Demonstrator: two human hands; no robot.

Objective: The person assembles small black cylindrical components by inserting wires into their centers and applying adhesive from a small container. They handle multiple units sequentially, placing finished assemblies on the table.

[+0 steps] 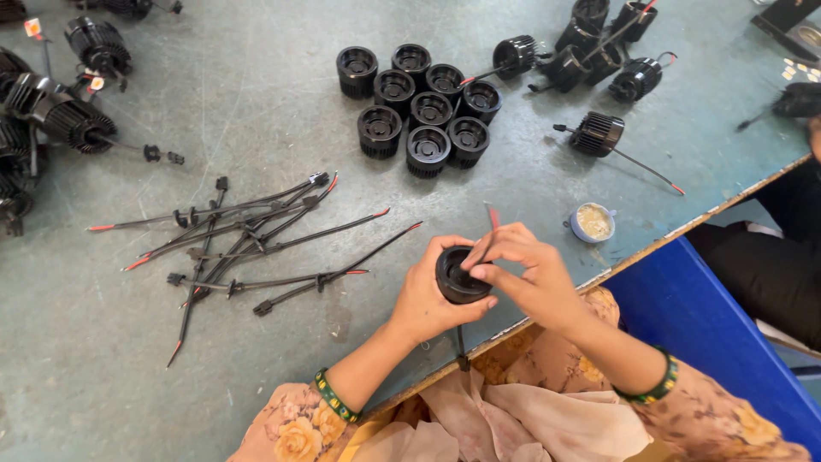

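Note:
My left hand [428,295] grips a round black ribbed housing [456,278] just above the table's near edge. My right hand [530,274] pinches a thin black wire with a red tip [491,221] that rises out of the housing's open top. The other end of the wire hangs down below the housing. Both wrists wear green beaded bangles.
A loose pile of black cables with red tips [248,235] lies left of my hands. A cluster of several empty black housings [419,107] stands further back. Wired housings lie at the far right [599,47] and far left [60,103]. A small round tin [592,222] sits near the table edge.

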